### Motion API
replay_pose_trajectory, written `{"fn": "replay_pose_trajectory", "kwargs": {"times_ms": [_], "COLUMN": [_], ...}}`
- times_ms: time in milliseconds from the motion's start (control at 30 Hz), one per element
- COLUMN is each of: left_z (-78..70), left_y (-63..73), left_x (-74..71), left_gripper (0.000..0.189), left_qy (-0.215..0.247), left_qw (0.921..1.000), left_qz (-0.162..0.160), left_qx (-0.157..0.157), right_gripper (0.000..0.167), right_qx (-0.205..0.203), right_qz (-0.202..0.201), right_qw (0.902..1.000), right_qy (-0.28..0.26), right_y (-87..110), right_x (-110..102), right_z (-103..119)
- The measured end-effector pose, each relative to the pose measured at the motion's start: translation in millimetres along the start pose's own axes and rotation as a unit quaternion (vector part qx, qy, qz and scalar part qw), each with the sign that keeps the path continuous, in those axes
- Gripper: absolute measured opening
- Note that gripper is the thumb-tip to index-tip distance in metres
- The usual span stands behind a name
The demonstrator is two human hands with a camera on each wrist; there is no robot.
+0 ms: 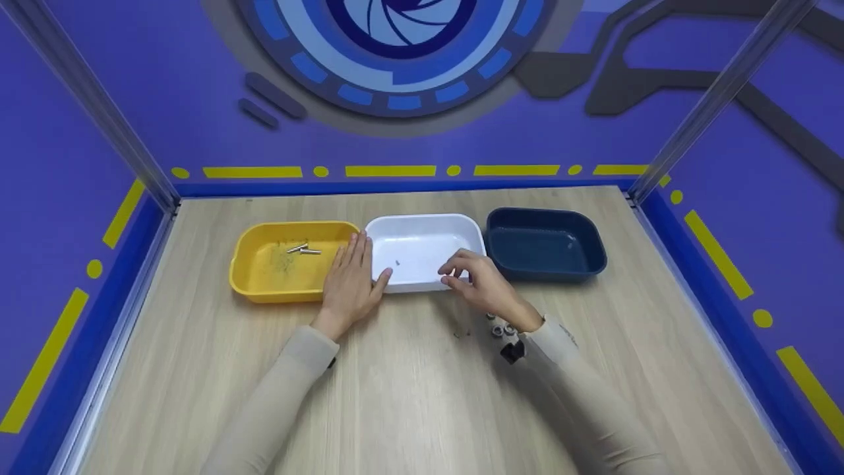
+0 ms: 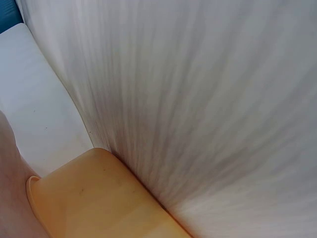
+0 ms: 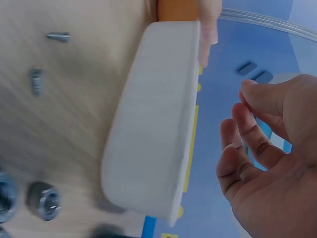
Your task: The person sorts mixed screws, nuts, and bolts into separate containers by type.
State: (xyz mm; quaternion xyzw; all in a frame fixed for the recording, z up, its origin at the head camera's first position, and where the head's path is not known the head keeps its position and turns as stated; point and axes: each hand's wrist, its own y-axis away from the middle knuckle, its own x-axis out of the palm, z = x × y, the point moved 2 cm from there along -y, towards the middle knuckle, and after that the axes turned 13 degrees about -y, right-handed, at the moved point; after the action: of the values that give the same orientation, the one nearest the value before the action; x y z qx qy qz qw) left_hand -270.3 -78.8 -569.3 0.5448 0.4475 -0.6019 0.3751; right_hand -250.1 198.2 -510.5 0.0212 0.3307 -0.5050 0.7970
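Note:
My left hand (image 1: 349, 284) lies with straight fingers over the adjoining rims of the yellow tray (image 1: 277, 296) and the white tray (image 1: 422, 286). In the left wrist view, part of that hand shows beside the yellow tray's outer wall (image 2: 99, 198). My right hand (image 1: 481, 284) hovers over the white tray's front right corner, fingers loosely bent. In the right wrist view, its thumb and fingers are raised above the rim, and nothing shows between them. One small screw (image 1: 397, 263) lies inside the white tray. Several silver metal pins (image 1: 304, 249) lie in the yellow one.
A dark blue tray (image 1: 547, 272) stands to the right of the white one. Several metal nuts (image 1: 498, 331) lie on the table under my right wrist. Left of them are two small screws, one standing out (image 3: 58, 36) in the right wrist view. Blue walls enclose the table.

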Motion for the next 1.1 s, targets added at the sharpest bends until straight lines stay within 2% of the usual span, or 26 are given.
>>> {"fn": "replay_pose_trajectory", "kwargs": {"times_ms": [367, 533, 667, 867, 1100], "left_z": [-1.5, -1.1, -0.6, 0.1, 0.4], "left_y": [-0.9, -0.7, -0.2, 0.6, 0.8], "left_x": [-0.8, -1.4, -1.1, -1.0, -0.4], "left_gripper": [0.087, 0.088, 0.088, 0.086, 0.087], "left_qy": [0.001, -0.005, 0.001, 0.006, 0.002], "left_qw": [1.0000, 1.0000, 1.0000, 1.0000, 1.0000], "left_qz": [-0.003, 0.004, -0.002, -0.004, -0.001], "left_qx": [0.000, -0.004, -0.003, -0.001, 0.000], "right_gripper": [0.006, 0.008, 0.006, 0.006, 0.005], "right_qx": [-0.012, 0.015, 0.037, 0.019, 0.024], "right_qz": [0.014, 0.030, 0.050, 0.067, 0.079], "right_qw": [0.9997, 0.9994, 0.9976, 0.9970, 0.9962], "right_qy": [-0.012, -0.010, -0.031, -0.033, -0.029], "right_y": [31.9, 45.4, 56.3, 68.6, 76.8], "right_x": [6.0, 6.7, 7.6, 8.1, 8.7], "right_z": [-15.4, -25.1, -33.4, -40.6, -42.7]}}
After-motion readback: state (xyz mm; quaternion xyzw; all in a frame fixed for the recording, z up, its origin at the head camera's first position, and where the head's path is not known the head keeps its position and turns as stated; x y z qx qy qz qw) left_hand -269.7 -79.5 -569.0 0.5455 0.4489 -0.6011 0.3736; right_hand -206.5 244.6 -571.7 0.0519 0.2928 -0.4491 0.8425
